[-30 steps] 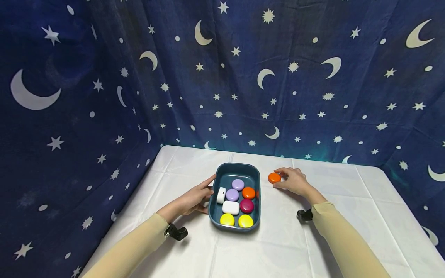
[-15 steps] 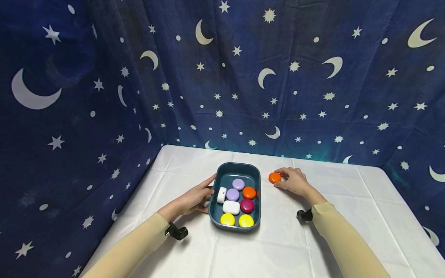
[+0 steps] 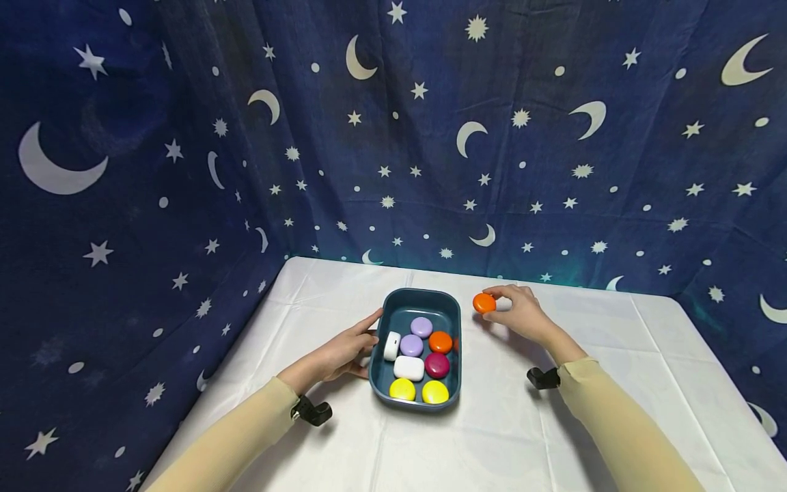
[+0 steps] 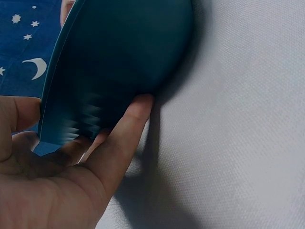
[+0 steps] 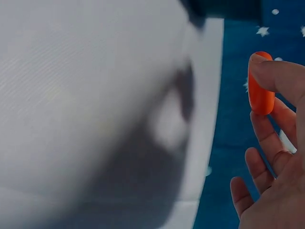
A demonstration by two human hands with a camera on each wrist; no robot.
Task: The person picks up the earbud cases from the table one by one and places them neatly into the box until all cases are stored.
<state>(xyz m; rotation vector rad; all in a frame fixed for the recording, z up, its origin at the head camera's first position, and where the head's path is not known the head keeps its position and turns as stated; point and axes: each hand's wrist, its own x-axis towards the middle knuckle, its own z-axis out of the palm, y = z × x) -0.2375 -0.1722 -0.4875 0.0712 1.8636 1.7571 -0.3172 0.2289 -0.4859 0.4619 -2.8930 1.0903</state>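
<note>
My right hand (image 3: 522, 313) pinches a glossy orange round disc (image 3: 484, 303) between thumb and fingers, right of the tray. The disc is raised off the table; in the right wrist view the orange disc (image 5: 261, 90) appears edge-on and rounded. My left hand (image 3: 344, 352) rests against the outer left wall of a dark teal tray (image 3: 421, 295). In the left wrist view its fingers (image 4: 128, 131) touch that wall and rim from outside. Inside the tray lie two lilac discs (image 3: 411, 345), an orange disc (image 3: 440, 342), a crimson disc (image 3: 437, 365) and two yellow discs (image 3: 402, 389).
Two white rounded pieces also sit in the tray, a white block (image 3: 408, 368) lying flat and a smaller white piece (image 3: 391, 346) by the left wall. A white cloth (image 3: 492, 437) covers the table. A dark blue curtain (image 3: 430, 225) with moons and stars surrounds it.
My right hand has lifted the orange disc off the table, upward and slightly away. My left hand and the tray have stayed where they were.
</note>
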